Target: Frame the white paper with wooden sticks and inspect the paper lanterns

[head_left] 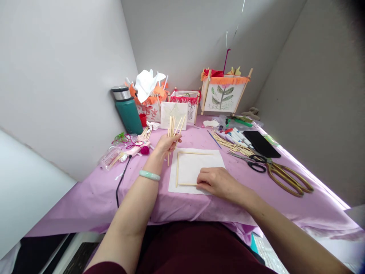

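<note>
A bundle of several thin wooden sticks [172, 125] stands up out of my left hand [167, 144], whose fingers are wrapped round it. Below and to the right lies a white sheet of paper [189, 171]. Three sticks rest on it like sides of a frame: an upper stick [196, 153], a left stick [177, 169] and a lower stick [185, 185]. My right hand [218, 182] rests on the paper's lower right, its bent fingers closed at the right end of the lower stick. That end is hidden under the fingers.
Right of the paper lie a stick pile [228, 144], markers [241, 137], black-handled scissors [256, 163], gold-handled shears [285, 179] and a black phone [261, 144]. At the left stand a green bottle [128, 114] and a glue gun [139, 147]. Paper lanterns [224, 95] line the back.
</note>
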Motion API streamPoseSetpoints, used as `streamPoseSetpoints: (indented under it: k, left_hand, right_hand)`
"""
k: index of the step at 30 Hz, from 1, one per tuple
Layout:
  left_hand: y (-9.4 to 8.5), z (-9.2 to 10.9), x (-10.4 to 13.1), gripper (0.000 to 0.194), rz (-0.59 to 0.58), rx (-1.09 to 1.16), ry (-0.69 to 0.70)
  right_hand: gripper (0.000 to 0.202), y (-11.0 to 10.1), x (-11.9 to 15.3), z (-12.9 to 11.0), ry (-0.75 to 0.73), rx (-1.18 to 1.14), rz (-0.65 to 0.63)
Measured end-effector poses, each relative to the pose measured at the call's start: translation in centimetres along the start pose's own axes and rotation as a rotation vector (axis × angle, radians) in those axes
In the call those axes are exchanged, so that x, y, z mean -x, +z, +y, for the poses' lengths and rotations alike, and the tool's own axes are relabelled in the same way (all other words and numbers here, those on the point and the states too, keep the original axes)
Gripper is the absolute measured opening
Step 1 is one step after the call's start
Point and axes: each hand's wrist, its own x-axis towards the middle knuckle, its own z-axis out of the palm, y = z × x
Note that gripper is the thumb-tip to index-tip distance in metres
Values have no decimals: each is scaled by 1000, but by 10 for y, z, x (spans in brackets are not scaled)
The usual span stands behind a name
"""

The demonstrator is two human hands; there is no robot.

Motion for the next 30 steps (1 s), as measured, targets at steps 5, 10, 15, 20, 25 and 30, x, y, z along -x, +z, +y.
streamPoseSetpoints:
  k: [5,10,15,20,25,30]
  left_hand:
    - [1,1,1,18,0,7,4]
    - [0,2,3,21,-69,-31,10]
    - [1,1,5,27,-256,-84,87]
    - [6,0,7,28,-277,-100,64]
    - [5,-2,6,29,-332,-142,65]
    - [5,-3,7,33,-387,-185,68]
  right_hand:
    - [11,1,3,-3,-27,31,14]
    - [17,-9,-2,3,-10,-16,132]
    - [19,-32,-39,22,238,-275,569]
    - [23,-35,-77,25,359,-694,680]
    - [23,-18,-92,26,365,-911,768]
    - [24,-6,-97,33,293,-1120,752]
